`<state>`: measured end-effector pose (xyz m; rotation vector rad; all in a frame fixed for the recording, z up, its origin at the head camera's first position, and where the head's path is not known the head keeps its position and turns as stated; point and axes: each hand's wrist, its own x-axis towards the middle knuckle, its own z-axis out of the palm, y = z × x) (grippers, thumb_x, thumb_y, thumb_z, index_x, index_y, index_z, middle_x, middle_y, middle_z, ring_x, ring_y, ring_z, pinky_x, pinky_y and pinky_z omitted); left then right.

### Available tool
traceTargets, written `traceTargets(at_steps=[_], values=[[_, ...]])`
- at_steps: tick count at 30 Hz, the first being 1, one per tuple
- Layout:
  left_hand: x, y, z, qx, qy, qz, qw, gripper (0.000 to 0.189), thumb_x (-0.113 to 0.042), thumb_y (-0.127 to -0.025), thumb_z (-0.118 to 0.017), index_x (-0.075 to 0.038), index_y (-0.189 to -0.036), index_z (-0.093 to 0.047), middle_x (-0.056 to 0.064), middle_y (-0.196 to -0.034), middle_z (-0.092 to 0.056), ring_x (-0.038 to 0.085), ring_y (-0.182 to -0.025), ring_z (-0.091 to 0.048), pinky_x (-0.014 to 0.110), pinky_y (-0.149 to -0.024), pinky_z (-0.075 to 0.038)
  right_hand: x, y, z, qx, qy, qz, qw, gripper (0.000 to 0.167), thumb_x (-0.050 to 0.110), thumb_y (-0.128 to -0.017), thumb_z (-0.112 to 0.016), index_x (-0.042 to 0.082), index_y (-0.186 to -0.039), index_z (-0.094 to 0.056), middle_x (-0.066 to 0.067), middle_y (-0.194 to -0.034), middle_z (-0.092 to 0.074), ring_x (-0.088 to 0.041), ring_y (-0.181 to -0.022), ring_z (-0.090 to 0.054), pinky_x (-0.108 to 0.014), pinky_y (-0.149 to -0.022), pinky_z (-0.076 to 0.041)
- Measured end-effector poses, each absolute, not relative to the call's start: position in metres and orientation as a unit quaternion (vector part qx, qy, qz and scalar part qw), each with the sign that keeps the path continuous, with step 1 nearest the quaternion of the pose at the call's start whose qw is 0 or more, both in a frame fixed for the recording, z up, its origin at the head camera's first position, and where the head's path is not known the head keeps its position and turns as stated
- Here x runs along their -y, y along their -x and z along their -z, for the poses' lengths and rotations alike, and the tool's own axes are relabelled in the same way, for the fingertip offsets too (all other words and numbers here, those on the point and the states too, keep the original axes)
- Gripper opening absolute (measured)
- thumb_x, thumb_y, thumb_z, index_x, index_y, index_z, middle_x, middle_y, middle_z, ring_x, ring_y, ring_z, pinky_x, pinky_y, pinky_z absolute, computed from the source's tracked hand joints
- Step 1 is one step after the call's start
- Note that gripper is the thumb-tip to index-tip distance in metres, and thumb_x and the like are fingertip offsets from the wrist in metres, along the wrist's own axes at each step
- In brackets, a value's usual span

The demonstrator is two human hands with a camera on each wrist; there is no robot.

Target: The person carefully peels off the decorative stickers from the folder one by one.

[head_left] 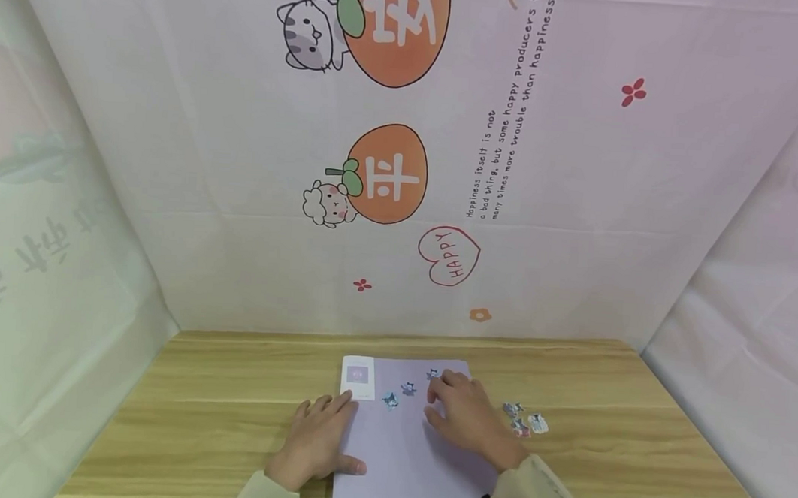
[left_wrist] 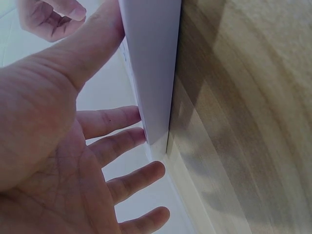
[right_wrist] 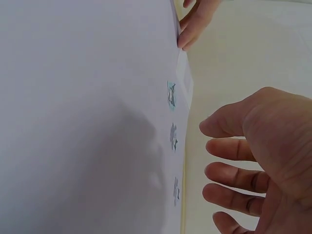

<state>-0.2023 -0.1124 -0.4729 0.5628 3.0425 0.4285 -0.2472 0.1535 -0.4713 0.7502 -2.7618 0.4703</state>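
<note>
A flat, thick, lavender book-shaped object (head_left: 395, 459) lies on the table, a white label (head_left: 358, 386) at its far left corner. Three small cartoon stickers (head_left: 408, 389) form a slanting row across its far part; in the right wrist view the middle sticker (right_wrist: 173, 137) lies flat. My left hand (head_left: 318, 436) rests along the object's left edge, thumb on top, fingers spread and fairly straight. Over the far right part hovers my right hand (head_left: 465, 414), close to the rightmost sticker (head_left: 432, 374). Its fingers (right_wrist: 229, 174) are loosely bent, with nothing visible between them.
Several loose cartoon stickers (head_left: 537, 422) lie on the wood-grain table (head_left: 229, 398) to the right of the lavender object, beside my right forearm. A white printed cloth (head_left: 239, 195) hangs behind the table, with more cloth at both sides.
</note>
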Motion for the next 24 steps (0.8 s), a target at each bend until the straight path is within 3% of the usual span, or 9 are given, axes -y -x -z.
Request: traceTargets(at_steps=[15, 24], values=[[0.113, 0.203, 0.474, -0.974, -0.182, -0.133, 0.014, 0.096, -0.057, -0.065, -0.088, -0.005, -0.140, -0.056, 0.018, -0.152, -0.048, 0.047, -0.133, -0.046, 0.072, -0.108, -0.031, -0.128, 0.253, 0.471, 0.941, -0.276, -0.166, 0.100, 0.012, 0.015, -0.085, -0.077, 0.011, -0.089, -0.066, 0.001, -0.086, -0.054, -0.018, -0.078, -0.051, -0.045, -0.076, -0.048], [0.114, 0.203, 0.473, -0.975, -0.183, -0.127, 0.013, 0.097, -0.059, -0.065, -0.087, -0.005, -0.140, -0.055, 0.018, -0.152, -0.048, 0.047, -0.133, -0.046, 0.072, -0.108, -0.032, -0.116, 0.259, 0.480, 0.944, -0.284, -0.145, 0.085, 0.014, 0.020, -0.085, -0.077, 0.013, -0.092, -0.067, 0.002, -0.086, -0.054, -0.018, -0.082, -0.053, -0.045, -0.074, -0.049]])
